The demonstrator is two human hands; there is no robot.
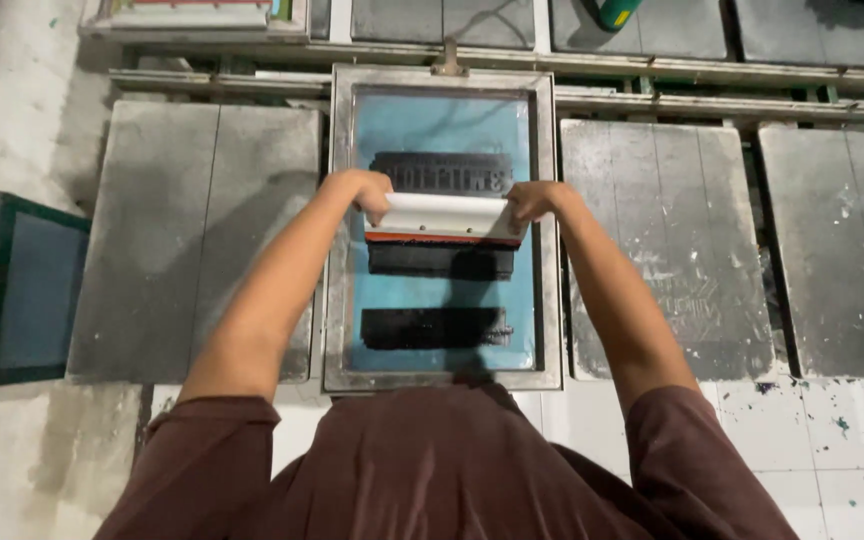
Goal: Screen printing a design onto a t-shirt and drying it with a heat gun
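Observation:
A metal-framed printing screen [337,300] with blue mesh lies flat in front of me, with three dark ink bands on the mesh. A white-handled squeegee [444,216] with a red blade edge rests across the mesh, between the upper and middle bands. My left hand [367,190] grips its left end. My right hand [532,200] grips its right end. Both arms reach out from dark red sleeves.
Grey, ink-stained flat boards lie to the left [197,240] and right [667,250] of the screen, another at far right [842,250]. A second framed screen [27,290] sits at the left edge. Metal rails [702,85] run across the back. White paint-speckled tiles [832,430] lie below.

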